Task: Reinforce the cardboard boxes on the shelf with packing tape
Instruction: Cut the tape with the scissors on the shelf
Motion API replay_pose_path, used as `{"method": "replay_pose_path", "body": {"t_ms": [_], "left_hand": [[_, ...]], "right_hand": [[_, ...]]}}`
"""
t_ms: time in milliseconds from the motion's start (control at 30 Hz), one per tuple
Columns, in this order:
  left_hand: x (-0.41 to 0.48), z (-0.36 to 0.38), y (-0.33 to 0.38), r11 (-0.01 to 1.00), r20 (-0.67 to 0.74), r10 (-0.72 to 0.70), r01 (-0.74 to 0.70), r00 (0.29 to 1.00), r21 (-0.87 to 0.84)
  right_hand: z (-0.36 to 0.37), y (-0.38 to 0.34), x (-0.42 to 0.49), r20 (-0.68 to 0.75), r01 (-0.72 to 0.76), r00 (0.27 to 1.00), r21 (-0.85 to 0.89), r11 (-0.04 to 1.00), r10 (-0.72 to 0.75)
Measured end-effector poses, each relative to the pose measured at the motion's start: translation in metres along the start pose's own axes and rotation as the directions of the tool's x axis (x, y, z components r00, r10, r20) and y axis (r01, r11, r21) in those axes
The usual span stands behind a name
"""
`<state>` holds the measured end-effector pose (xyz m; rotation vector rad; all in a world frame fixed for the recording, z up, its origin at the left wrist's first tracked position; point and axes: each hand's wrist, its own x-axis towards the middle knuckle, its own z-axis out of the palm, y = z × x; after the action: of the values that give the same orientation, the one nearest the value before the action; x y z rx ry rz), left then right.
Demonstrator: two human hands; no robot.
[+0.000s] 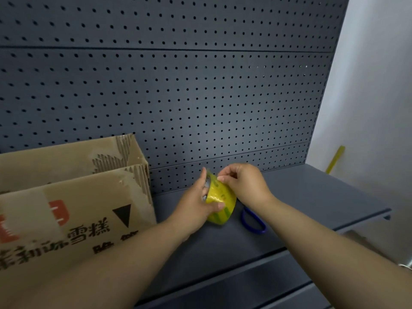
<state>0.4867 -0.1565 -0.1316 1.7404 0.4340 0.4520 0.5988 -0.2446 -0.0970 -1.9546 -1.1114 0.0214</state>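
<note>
Looking down from the head camera, the tape roll [220,200], yellow and glossy with greenish streaks, sits between the two hands, low in the middle of the view and over the dark grey shelf [312,197]. The left hand [195,202] grips the roll from its left side: the thumb lies across the outer band near the lower edge, and the fingers curl round behind it, one fingertip showing above the roll's top. The right hand [244,184] comes in from the right and above, its thumb and forefinger pinched together on the roll's upper rim; whether they hold a loose end of tape cannot be told. Both forearms reach in from the bottom of the frame.

An open-topped cardboard box [66,197] stands on the shelf to the left of the roll, near it but apart, its back close to the perforated back panel [178,85]. Its upper edges are torn down to the corrugation, and its front bears printed characters, a black triangle and a red mark.

A blue handle loop [253,223] lies on the shelf just right of the roll, below the right wrist. A yellow strip [335,159] leans by the white wall [379,85].
</note>
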Motion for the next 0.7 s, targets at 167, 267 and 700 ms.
{"method": "replay_pose_path", "body": {"t_ms": [167,267,700], "left_hand": [[0.006,0.014,0.004,0.999,-0.126,0.025,-0.029,0.992,-0.03],[0.014,0.011,0.005,0.998,-0.235,0.019,-0.032,0.972,-0.052],[0.012,0.004,0.025,0.978,-0.176,-0.023,-0.014,0.984,-0.206]], "right_hand": [[-0.009,-0.005,-0.011,-0.065,0.013,0.998,0.052,0.999,-0.01],[-0.014,-0.005,-0.017,-0.044,-0.077,0.995,0.249,0.965,0.09],[-0.046,0.031,-0.024,0.067,-0.26,0.935,0.796,0.547,0.347]]}}
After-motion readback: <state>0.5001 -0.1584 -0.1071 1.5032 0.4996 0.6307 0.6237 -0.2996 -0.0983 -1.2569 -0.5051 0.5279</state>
